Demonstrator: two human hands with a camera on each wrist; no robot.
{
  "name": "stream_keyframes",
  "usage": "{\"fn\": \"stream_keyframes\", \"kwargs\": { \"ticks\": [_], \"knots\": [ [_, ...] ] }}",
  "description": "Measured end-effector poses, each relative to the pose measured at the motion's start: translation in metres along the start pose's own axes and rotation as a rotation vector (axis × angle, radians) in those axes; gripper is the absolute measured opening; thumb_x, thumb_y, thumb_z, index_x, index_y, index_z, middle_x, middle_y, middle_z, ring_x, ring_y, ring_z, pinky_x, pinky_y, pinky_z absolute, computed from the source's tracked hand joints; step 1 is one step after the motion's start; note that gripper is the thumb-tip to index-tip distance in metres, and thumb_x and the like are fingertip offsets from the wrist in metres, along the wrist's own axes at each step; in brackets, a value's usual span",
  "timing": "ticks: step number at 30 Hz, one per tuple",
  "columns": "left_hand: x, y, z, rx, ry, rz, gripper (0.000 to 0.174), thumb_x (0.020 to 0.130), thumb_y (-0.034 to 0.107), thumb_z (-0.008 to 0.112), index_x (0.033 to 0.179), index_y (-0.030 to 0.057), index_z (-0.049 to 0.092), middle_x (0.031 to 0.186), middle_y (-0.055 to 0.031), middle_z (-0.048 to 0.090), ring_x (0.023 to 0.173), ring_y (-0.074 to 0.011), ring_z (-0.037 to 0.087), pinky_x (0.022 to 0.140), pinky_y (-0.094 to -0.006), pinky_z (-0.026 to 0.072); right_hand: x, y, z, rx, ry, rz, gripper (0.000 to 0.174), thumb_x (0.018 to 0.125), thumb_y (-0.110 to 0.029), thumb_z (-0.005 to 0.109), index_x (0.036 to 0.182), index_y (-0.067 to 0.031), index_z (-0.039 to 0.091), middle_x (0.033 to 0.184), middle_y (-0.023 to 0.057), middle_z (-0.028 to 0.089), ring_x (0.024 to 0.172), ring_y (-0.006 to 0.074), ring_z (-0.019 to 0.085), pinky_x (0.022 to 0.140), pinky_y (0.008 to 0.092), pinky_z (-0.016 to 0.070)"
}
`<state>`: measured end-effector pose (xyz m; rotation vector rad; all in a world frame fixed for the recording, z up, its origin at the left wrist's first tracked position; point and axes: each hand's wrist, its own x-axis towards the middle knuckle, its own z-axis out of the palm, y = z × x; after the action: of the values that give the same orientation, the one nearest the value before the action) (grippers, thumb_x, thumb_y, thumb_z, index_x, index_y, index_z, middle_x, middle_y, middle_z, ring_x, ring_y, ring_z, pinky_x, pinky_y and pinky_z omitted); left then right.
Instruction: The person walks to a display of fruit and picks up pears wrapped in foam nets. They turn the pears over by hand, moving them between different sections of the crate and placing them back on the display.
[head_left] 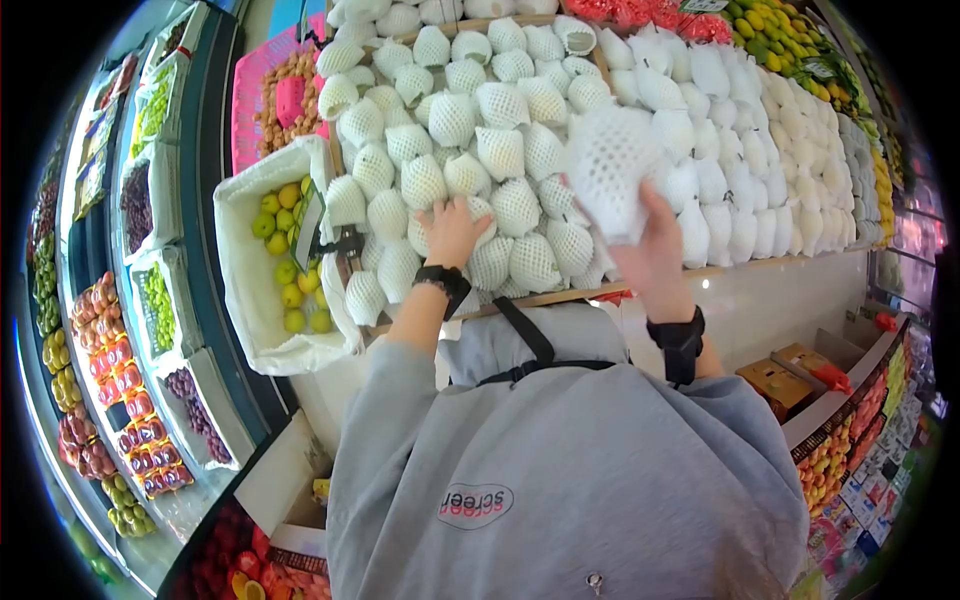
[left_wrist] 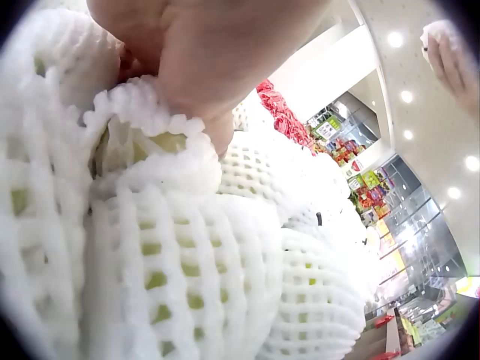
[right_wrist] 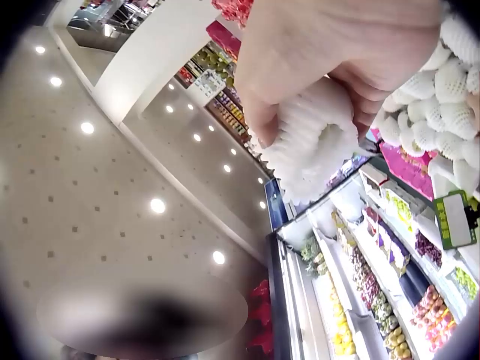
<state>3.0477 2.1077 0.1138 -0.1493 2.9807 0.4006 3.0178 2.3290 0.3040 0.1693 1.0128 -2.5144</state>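
Rows of fruit [head_left: 500, 105] in white foam nets fill a sloping display in the head view. My left hand [head_left: 452, 232] reaches down onto the front rows. Its thumb and fingers bend round a netted fruit [left_wrist: 146, 146], whose ruffled net end faces the left wrist camera; greenish skin shows through, and the fingertips are mostly hidden. Raised over the display on the right, my right hand [head_left: 655, 255] grips another foam-netted fruit [head_left: 612, 165], blurred in the head view. In the right wrist view, thumb and fingers hold this fruit [right_wrist: 311, 146] from either side.
A white-lined crate [head_left: 235, 270] of yellow-green fruit stands left of the display, beside a sign on a black clip [head_left: 345, 243]. Wooden edging [head_left: 560, 296] runs along the display's front. Refrigerated shelves [head_left: 165, 290] line the far left; cardboard boxes [head_left: 775, 385] sit at right.
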Motion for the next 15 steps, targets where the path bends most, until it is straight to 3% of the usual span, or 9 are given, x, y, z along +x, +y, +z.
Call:
{"fn": "stream_keyframes", "kwargs": {
  "ticks": [3,4,5,6,11,15],
  "knots": [
    [-0.007,0.003,-0.004,0.022,0.026,-0.031,0.05,0.076,0.047,0.064,0.099,0.0042,0.054,0.092,-0.0105,0.061,0.103,-0.0283,0.049,0.09,-0.0596,0.0292,0.002,-0.01,-0.03,-0.137,0.1,-0.07,0.055,0.088,-0.018,0.049,0.136,-0.0005,0.028,0.131,0.0154,0.044,0.121,0.03,0.044,0.1,0.0403,0.0377],
    [-0.016,0.006,-0.011,-0.001,0.26,0.042,0.05,0.072,0.042,0.068,0.1,0.0032,0.053,0.092,-0.0111,0.057,0.099,-0.0295,0.049,0.09,-0.0517,0.0346,0.001,-0.015,-0.038,-0.247,0.159,-0.094,0.054,0.087,-0.016,0.05,0.135,-0.0013,0.03,0.129,0.0142,0.046,0.119,0.0278,0.046,0.099,0.0389,0.0386],
    [-0.028,0.011,-0.018,-0.044,0.367,0.034,0.05,0.071,0.036,0.07,0.102,0.001,0.051,0.096,-0.0132,0.053,0.095,-0.0313,0.049,0.089,-0.0453,0.0375,0.001,-0.018,-0.044,-0.359,0.218,-0.123,0.054,0.086,-0.014,0.052,0.135,-0.0022,0.031,0.127,0.0131,0.047,0.117,0.0256,0.048,0.098,0.0376,0.0395],
    [-0.042,0.019,-0.03,-0.082,0.343,-0.007,0.049,0.072,0.032,0.069,0.104,0.0,0.05,0.097,-0.0145,0.052,0.094,-0.0319,0.049,0.087,-0.0442,0.0385,-0.001,-0.02,-0.045,-0.43,0.283,-0.102,0.056,0.083,-0.008,0.058,0.133,-0.0041,0.034,0.122,0.01,0.049,0.112,0.0202,0.05,0.095,0.0339,0.0408],
    [-0.091,0.041,-0.017,-0.19,0.074,-0.005,0.054,0.074,0.031,0.066,0.111,-0.0038,0.045,0.1,-0.0181,0.052,0.093,-0.0342,0.048,0.08,-0.0427,0.0402,-0.003,0.003,-0.115,-0.522,0.371,0.014,0.062,0.08,-0.004,0.063,0.134,-0.0029,0.031,0.124,0.0113,0.047,0.112,0.019,0.05,0.092,0.0303,0.0424],
    [-0.086,0.054,0.005,0.026,0.032,-0.076,0.062,0.069,0.032,0.068,0.115,-0.002,0.043,0.098,-0.0169,0.054,0.094,-0.0314,0.047,0.08,-0.0422,0.0373,0.002,0.01,-0.122,-0.518,0.346,0.067,0.063,0.079,-0.005,0.065,0.134,-0.0025,0.032,0.123,0.011,0.048,0.11,0.0183,0.051,0.091,0.0298,0.0428]
  ]
}}
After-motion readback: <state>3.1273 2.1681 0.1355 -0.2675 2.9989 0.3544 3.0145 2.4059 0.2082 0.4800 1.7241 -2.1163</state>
